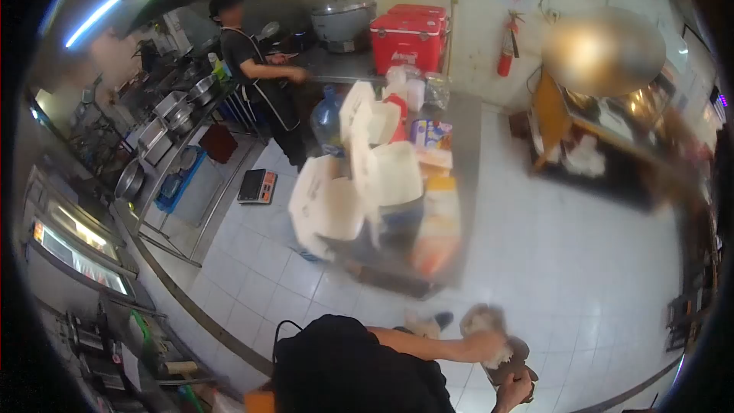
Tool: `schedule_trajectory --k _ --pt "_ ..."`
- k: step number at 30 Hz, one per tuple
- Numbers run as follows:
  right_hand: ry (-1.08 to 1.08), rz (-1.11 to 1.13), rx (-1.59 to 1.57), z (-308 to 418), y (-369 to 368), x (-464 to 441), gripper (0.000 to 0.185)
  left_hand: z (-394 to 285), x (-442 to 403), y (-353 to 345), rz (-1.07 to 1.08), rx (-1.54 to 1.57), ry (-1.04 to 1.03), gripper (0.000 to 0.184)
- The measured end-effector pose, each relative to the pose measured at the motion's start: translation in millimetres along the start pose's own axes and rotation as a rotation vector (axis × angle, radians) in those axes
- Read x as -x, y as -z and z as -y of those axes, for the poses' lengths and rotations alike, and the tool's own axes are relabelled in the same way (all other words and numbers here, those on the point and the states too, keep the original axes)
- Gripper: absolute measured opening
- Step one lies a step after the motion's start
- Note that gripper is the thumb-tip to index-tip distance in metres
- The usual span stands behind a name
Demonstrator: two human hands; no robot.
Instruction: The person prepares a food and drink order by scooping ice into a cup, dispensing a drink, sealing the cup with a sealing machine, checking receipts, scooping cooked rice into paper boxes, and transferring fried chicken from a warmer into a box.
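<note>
My right hand point(516, 391) grips the lower edge of an open brown cardboard takeout box point(520, 353) at the bottom right. Over the middle of that box is my left hand point(486, 346), blurred, its fingers too smeared to make out. White stuff that looks like rice point(501, 356) shows at its fingertips. Several white takeout boxes with raised lids stand on the metal table ahead; the nearest is an open white box point(340, 203), with another white box point(396, 174) beside it.
On the metal table point(390, 279) are an orange-and-white carton point(437, 222) and a blue water jug point(327, 118). A red cooler point(405, 40) sits behind. A co-worker point(264, 76) stands at the back left counter. A digital scale point(257, 186) lies left; a wooden counter point(558, 118) stands right.
</note>
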State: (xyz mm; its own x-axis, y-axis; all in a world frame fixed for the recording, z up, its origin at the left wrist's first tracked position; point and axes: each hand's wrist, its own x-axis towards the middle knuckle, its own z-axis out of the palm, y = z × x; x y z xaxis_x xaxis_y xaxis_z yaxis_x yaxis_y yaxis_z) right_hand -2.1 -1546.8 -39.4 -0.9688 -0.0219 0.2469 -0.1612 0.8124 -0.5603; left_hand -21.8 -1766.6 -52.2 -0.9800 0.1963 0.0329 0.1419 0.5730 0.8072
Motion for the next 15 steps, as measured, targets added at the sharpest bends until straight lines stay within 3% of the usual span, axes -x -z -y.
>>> schedule_trajectory --k 2,5,6,8,10,12,14,15 --pt "0.173 -0.054 0.007 -39.1 -5.4 -61.0 0.027 0.1 -63.8 -2.0 -0.025 0.022 0.000 0.020" --pt "-0.165 0.061 0.073 -43.3 4.0 -155.4 0.024 -15.7 -161.1 10.6 0.286 -0.045 -0.188 0.020" --pt "-0.184 0.076 0.265 -43.8 11.3 -184.2 0.023 -25.5 -196.9 21.9 0.285 0.043 -0.184 0.020" --pt "-0.217 0.038 0.171 -29.8 30.4 -252.0 0.019 -30.0 -269.1 13.2 0.351 0.112 -0.225 0.020" --pt "-0.297 -0.036 0.126 -54.6 32.8 -304.4 0.017 -5.6 -337.6 -31.8 0.322 -0.173 -0.074 0.021" --pt "-0.201 -0.047 0.154 -111.3 15.7 -353.6 0.016 14.5 -401.3 -48.5 0.140 -0.191 -0.379 0.021" --pt "-0.295 0.044 0.180 -141.1 17.4 -419.9 0.016 -4.0 -475.3 -43.9 0.277 -0.249 -0.237 0.020" --pt "-0.351 0.042 0.150 -161.6 14.7 -445.8 0.016 -10.6 -511.5 -37.6 0.323 -0.218 -0.273 0.018"
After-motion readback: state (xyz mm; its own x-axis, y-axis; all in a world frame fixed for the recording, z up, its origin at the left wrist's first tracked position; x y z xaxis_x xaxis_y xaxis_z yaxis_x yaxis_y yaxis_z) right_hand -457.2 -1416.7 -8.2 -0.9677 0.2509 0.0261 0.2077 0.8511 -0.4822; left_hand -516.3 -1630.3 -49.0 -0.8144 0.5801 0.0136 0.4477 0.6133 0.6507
